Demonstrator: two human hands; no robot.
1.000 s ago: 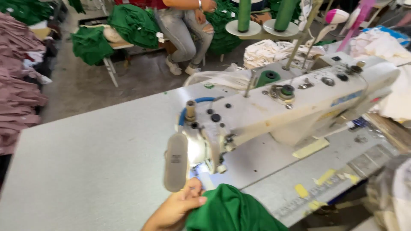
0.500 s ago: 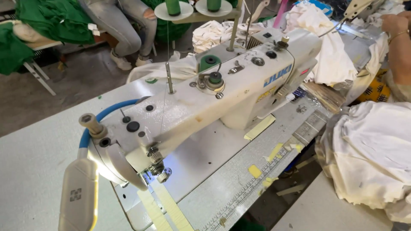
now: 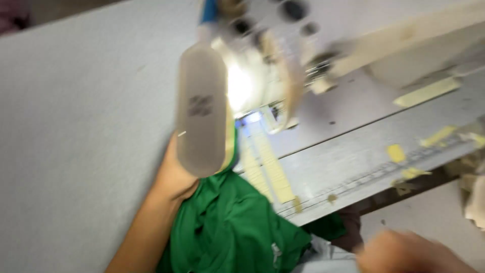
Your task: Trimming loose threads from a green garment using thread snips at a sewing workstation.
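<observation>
My left hand lies on the grey table at the edge of a piece of green fabric and seems to grip it; the fingers are hidden behind a frosted lamp. The fabric lies bunched at the front edge, its tip reaching towards the lit needle area of the white sewing machine. At the bottom right my right hand is a blur, away from the fabric, and its fingers cannot be made out.
The grey table stretches wide to the left. Yellow tape strips run along the machine bed in front of the needle. Scraps of yellow tape dot the bed's front edge. Pale cloth shows at the right edge.
The view has dropped down and close to the needle area. My left hand and the green fabric are back in view beside the lamp, and my right hand has appeared at the bottom right.
</observation>
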